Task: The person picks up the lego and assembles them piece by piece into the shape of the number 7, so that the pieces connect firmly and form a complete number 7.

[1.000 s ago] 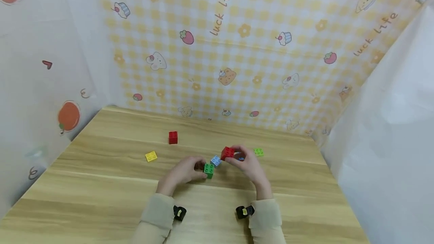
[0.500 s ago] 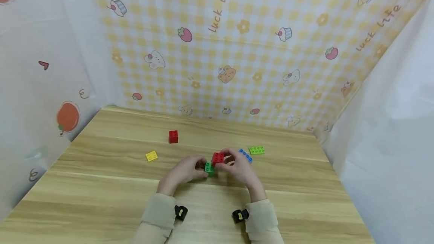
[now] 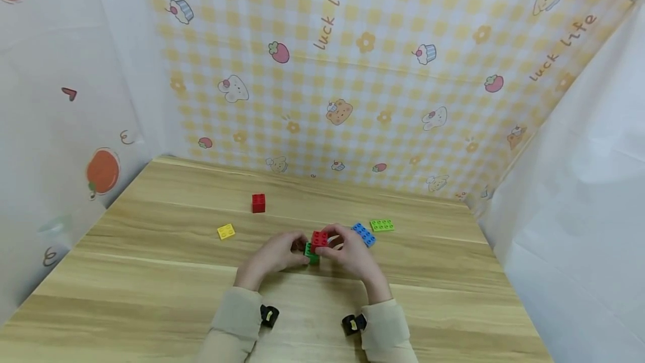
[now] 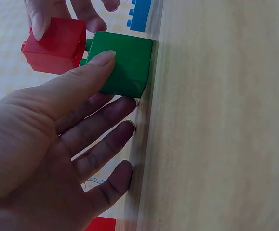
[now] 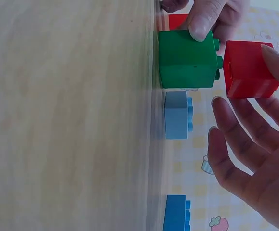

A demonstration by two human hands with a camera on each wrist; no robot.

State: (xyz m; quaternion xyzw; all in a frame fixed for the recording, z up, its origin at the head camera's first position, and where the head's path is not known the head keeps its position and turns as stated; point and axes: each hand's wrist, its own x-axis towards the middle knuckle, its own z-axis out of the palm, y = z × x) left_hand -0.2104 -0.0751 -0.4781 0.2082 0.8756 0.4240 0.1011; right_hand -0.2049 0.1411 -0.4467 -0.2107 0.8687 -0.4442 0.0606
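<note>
Left grip pinches one deep-green brick, right grip one of two red bricks; two blue bricks nearby

Red brick, grn brick, lt blue brick, yel plate, yel/wht check backdrop, tan wood-grain tbl

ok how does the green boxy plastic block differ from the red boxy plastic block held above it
The green boxy plastic block rests on the wooden table; the red boxy plastic block is raised above the green block. In the head view, the red block's whole top shows; the green block's is partly covered. The left hand pinches the green block, the right hand the red block. Both are studded and look similar in size.
</note>
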